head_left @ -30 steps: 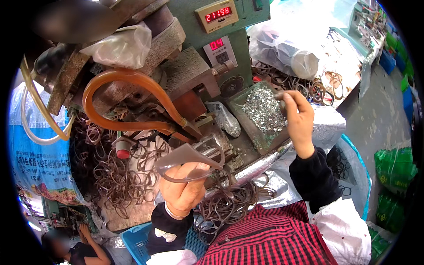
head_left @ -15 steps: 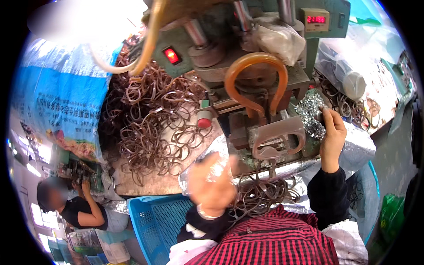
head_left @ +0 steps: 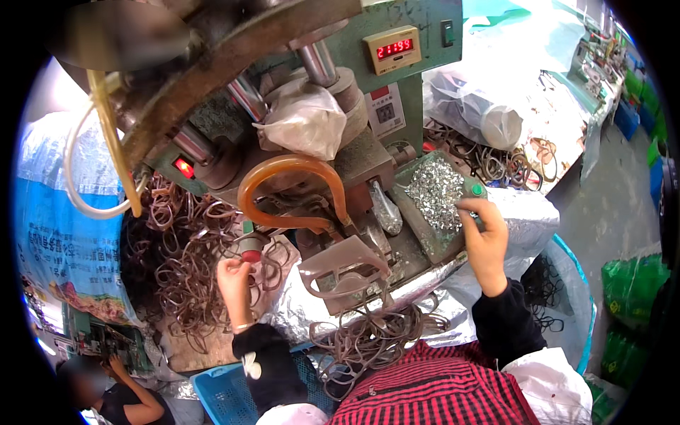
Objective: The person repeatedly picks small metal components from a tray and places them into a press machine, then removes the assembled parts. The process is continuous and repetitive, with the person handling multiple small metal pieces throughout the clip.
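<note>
My left hand (head_left: 235, 285) is at the red push button (head_left: 250, 253) on the front of the green press (head_left: 418, 99). Its fingers are bent and apart, and nothing shows in them. On the other side, my right hand (head_left: 486, 244) reaches the small box with a green button (head_left: 477, 190), beside a heap of small silvery metal bits (head_left: 433, 191). Its index finger and thumb are apart; the other fingers are partly hidden. Between my hands, a brown plastic spectacle frame (head_left: 343, 273) sits on the press's fixture, below an orange-brown looped tube (head_left: 294, 166).
Brown frames lie heaped (head_left: 188, 262) at the left, with another tangle (head_left: 365, 340) before my apron. A blue basket (head_left: 219, 393) stands lower left, a blue sack (head_left: 67, 241) behind it. A person (head_left: 127, 397) works at far left. Plastic-wrapped parts (head_left: 482, 106) lie at right.
The view has turned to the right. My left hand, blurred in front of the fixture before, is now at the red button. My right hand stays near the metal bits.
</note>
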Demonstrator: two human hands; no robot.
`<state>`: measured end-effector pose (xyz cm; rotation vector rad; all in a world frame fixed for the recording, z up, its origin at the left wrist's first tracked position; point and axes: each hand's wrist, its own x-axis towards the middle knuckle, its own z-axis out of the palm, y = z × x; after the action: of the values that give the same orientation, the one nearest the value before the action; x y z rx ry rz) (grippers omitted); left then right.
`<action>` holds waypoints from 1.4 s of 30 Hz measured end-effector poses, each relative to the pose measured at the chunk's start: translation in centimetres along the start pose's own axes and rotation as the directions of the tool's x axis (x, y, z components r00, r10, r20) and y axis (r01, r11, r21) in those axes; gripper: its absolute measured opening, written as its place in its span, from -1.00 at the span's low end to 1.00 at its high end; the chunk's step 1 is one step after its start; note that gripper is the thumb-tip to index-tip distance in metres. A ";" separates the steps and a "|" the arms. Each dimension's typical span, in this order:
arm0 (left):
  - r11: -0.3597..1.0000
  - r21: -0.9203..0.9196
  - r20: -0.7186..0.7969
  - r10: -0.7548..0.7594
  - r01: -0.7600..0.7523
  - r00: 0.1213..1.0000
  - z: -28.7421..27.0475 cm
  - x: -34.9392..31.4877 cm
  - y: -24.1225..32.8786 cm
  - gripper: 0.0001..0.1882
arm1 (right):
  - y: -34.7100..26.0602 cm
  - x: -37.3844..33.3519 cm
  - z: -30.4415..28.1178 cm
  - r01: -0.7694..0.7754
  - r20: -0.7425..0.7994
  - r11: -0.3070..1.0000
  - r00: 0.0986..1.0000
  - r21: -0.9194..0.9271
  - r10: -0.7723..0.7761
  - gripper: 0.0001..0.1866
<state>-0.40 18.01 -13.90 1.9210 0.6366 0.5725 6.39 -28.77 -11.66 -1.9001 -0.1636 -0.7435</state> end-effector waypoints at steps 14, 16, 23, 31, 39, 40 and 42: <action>0.913 -0.288 -0.287 0.205 -0.288 0.936 3.2 -9.2 5.3 -0.69 | -10.0 0.5 6.9 -0.323 0.393 0.740 0.916 0.590 0.086 -0.64; 0.895 -0.217 -0.439 0.267 -0.390 0.858 4.9 -10.7 9.8 -0.71 | -9.6 0.3 6.9 -0.368 0.425 0.678 0.901 0.636 0.089 -0.59; 0.638 -0.051 -0.374 0.701 -0.768 0.607 5.2 -9.8 18.5 -0.67 | -12.8 0.7 6.3 -0.570 0.546 0.463 0.814 0.679 0.200 -0.50; 0.280 0.210 0.028 0.956 -0.937 0.292 6.9 -12.9 16.8 -0.65 | -7.3 2.5 3.6 0.235 0.327 0.951 0.899 0.201 -0.291 -0.66; 0.223 -0.016 0.185 0.959 -0.975 0.216 8.8 -12.8 16.0 -0.67 | 1.3 2.7 2.7 0.294 0.206 0.881 0.951 -0.371 -0.230 -0.86; 0.209 -0.046 0.157 0.967 -0.977 0.200 9.1 -12.6 15.8 -0.68 | 1.2 3.1 2.8 0.290 0.189 0.896 0.953 -0.336 -0.237 -0.87; 0.210 -0.061 0.188 0.963 -0.976 0.195 9.2 -12.5 16.1 -0.69 | 1.7 3.6 2.6 0.193 0.171 0.938 0.974 -0.289 -0.148 -0.87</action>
<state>-0.96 -2.18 -4.32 2.2463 -0.9143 1.1300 11.14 -28.04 -11.64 -2.2587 -0.3265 -0.7799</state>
